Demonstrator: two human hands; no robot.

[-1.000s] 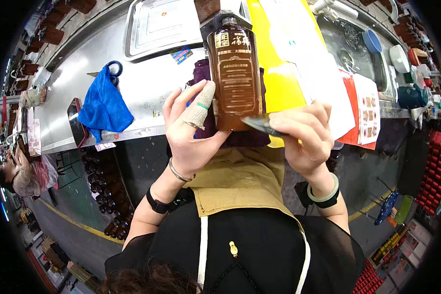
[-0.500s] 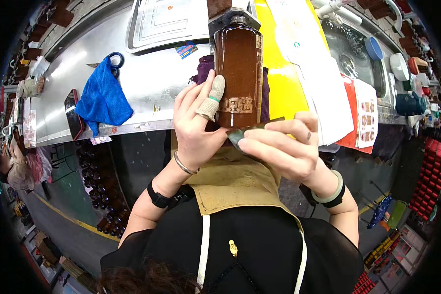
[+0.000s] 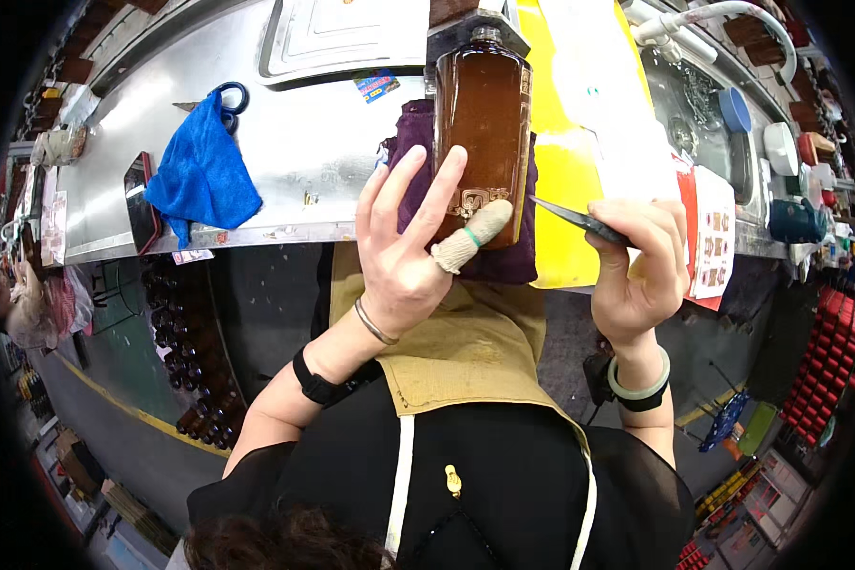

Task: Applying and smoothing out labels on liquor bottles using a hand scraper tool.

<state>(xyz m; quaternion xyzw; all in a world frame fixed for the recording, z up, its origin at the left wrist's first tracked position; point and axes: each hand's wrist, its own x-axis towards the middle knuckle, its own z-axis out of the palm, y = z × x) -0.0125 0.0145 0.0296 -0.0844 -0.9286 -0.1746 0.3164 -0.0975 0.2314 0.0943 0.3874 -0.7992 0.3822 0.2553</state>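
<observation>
A brown glass bottle with a gold-toned pattern near its base lies on a dark purple cloth, its neck away from me. Spread fingers of my left hand rest over the bottle's lower left part. The index finger, in a beige finger cot with a green band, lies across the pattern; the thumb is hidden. To the right of the bottle, my right hand pinches a dark, pointed blade-like tool. Its tip points left toward the bottle's lower right edge, apart from the glass.
A dark block stands around the bottle's neck. Left lie a blue cloth, scissors, a phone and a metal tray. Right are a yellow sheet, white paper and a sink.
My right hand has moved right with the tool, away from the bottle's base. My left hand's fingers have spread, and the index finger has swung down and right across the pattern.
</observation>
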